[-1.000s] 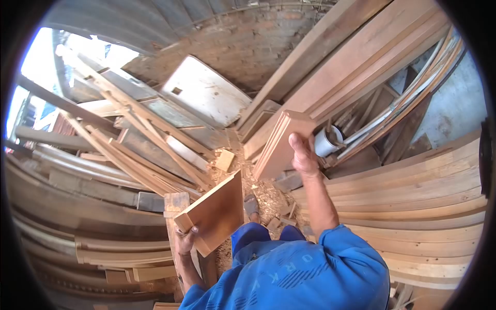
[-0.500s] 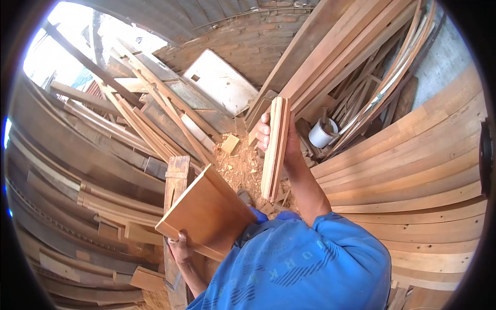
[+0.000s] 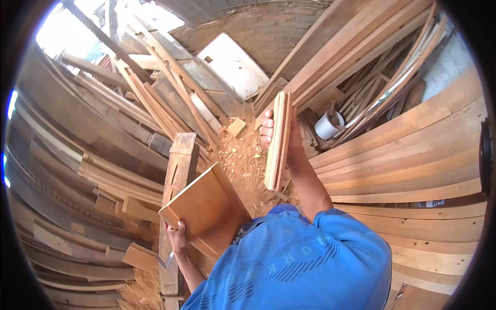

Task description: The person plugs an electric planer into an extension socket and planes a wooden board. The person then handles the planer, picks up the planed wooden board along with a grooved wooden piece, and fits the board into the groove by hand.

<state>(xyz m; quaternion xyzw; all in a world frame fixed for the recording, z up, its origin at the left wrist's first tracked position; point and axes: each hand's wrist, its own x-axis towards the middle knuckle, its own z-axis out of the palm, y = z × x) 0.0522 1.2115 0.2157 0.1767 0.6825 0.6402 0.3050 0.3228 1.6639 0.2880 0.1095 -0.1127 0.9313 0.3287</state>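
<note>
My left hand (image 3: 177, 235) is closed on the edge of a square brown wooden panel (image 3: 209, 206) with a raised lip, tilted beside a narrow wooden bench (image 3: 178, 165). In my right hand (image 3: 268, 126) is a stack of short wooden boards (image 3: 279, 142), gripped with the fingers on its left side and held upright, edges facing me. The palm of that hand is hidden behind the stack. The two held pieces are apart.
Shavings cover the floor (image 3: 243, 160), with a small wood block (image 3: 236, 127) on it. A white can (image 3: 328, 125) stands at the right. Long planks (image 3: 403, 170) line the right side. A white board (image 3: 235, 64) leans near a brick wall (image 3: 258, 36).
The stack in my right hand has turned from showing its broad face to showing its edges. The panel has shifted left and tilted, and the view has turned, showing more of the bench.
</note>
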